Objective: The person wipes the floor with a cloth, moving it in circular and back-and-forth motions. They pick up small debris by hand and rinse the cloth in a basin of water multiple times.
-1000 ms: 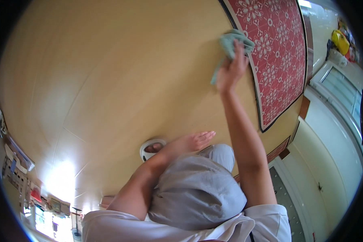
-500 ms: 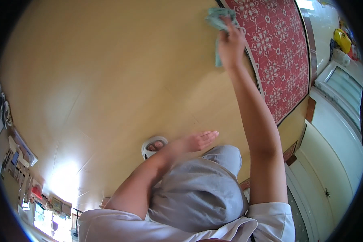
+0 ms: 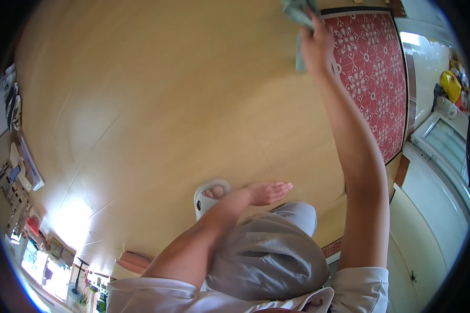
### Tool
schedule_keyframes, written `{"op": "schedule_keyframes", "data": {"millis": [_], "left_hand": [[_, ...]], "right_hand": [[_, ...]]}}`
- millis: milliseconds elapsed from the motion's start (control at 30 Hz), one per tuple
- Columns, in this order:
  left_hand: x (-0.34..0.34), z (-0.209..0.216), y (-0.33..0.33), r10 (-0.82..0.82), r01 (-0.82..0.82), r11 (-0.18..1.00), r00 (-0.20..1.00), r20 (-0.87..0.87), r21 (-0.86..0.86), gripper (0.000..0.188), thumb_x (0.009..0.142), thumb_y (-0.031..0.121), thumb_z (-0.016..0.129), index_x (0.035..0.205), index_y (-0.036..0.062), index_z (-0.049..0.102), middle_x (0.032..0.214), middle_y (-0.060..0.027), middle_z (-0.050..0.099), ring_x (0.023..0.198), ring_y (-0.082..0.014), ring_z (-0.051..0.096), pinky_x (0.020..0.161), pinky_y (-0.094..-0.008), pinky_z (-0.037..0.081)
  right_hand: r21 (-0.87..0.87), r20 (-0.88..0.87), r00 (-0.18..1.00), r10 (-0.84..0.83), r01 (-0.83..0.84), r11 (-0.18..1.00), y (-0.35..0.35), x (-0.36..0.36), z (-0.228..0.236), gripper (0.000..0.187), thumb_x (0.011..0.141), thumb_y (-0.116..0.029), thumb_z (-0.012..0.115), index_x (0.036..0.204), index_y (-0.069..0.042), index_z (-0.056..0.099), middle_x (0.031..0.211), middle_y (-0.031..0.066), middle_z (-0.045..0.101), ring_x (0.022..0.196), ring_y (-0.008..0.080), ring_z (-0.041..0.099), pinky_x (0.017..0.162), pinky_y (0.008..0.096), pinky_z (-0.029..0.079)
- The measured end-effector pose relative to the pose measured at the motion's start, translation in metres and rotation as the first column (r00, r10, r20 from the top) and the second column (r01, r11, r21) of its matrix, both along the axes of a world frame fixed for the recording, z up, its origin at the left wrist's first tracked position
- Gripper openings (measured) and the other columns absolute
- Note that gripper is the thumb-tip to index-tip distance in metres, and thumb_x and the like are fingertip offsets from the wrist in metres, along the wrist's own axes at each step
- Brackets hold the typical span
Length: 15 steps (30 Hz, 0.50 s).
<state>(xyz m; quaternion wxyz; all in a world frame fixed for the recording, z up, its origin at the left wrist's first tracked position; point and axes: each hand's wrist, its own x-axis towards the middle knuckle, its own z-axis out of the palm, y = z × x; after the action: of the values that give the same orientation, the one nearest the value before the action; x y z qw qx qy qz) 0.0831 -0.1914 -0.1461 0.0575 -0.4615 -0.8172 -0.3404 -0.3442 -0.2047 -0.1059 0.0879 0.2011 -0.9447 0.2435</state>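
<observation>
Far out at the top right, my right hand (image 3: 317,46) is closed on a green cloth (image 3: 301,11) against the tan floor (image 3: 183,99). One end of the cloth hangs down to the left of the wrist, and its far end is cut off by the picture's top edge. A red mat (image 3: 373,78) with a white flower pattern lies right beside that hand. Nearer to me, my left hand (image 3: 269,193) is stretched out flat with its fingers together and holds nothing. It hovers above my bent grey-trousered knee, close to the white slipper (image 3: 206,195) on my foot.
White cabinet doors (image 3: 423,219) curve along the right side. A yellow bag (image 3: 450,86) sits among other items beyond the mat. Shoes (image 3: 13,104) line the far left edge, and a standing fan (image 3: 74,289) shows at the lower left.
The view has shifted, so the mat now shows turned. My right hand, still on the cloth, appears further up and right. The left hand keeps nearly the same pose.
</observation>
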Motion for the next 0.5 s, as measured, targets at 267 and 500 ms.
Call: {"op": "schedule_keyframes", "data": {"millis": [267,500], "left_hand": [[0.016,-0.011,0.000,0.078,-0.078,0.997,0.997,0.003,-0.020,0.039,0.093,0.023,0.049,0.122,0.0030,0.065,0.147,-0.0148,0.052,0.140,-0.0272,0.045,0.118,-0.0394,0.033],[0.009,-0.003,-0.001,0.051,-0.055,0.995,0.998,-0.048,-0.084,0.042,0.094,0.024,0.048,0.126,0.0015,0.062,0.144,-0.0125,0.055,0.138,-0.0255,0.047,0.118,-0.0384,0.033]], "right_hand": [[-0.210,0.276,0.722,0.635,-0.600,0.772,-0.065,0.142,-0.021,0.054,0.082,-0.003,0.061,0.132,-0.022,0.065,0.118,0.0091,0.066,0.096,0.0312,0.061,0.083,0.0457,0.052],[-0.240,0.100,0.723,0.684,-0.649,0.722,-0.029,0.190,0.000,0.049,0.080,-0.005,0.062,0.128,-0.014,0.065,0.133,0.0041,0.064,0.099,0.0284,0.059,0.081,0.0385,0.053]]}}
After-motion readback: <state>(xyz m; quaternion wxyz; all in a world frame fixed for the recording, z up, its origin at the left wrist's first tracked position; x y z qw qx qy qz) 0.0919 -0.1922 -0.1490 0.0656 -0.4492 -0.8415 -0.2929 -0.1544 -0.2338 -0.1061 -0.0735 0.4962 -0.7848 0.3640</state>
